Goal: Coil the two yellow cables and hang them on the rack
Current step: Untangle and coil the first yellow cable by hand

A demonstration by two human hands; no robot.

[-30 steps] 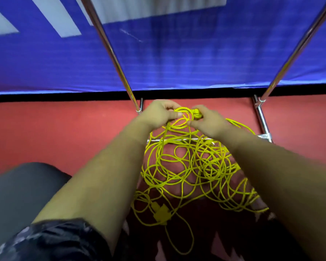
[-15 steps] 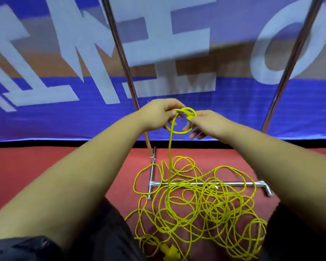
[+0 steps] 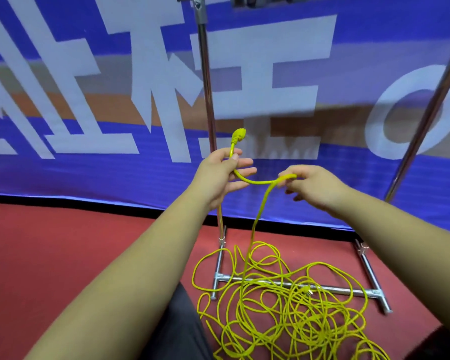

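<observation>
A tangled pile of yellow cable (image 3: 291, 307) lies on the red floor over the base of a chrome rack (image 3: 291, 284). One strand rises from the pile to my hands. My left hand (image 3: 222, 175) pinches the cable just below its yellow plug (image 3: 239, 135), which sticks up above the fingers. My right hand (image 3: 311, 184) pinches the same strand a short way along, and the cable sags between the two hands. The rack's two uprights (image 3: 205, 81) stand behind my hands. I cannot tell the two cables apart in the pile.
A blue banner (image 3: 89, 162) with large white characters hangs right behind the rack. Red floor (image 3: 63, 242) spreads to the left. My dark trouser leg (image 3: 182, 326) is at the lower middle, next to the pile.
My head and hands have risen from the floor pile. The small loop held between both hands has been drawn out; the hands moved apart, and the plug now stands above my left hand.
</observation>
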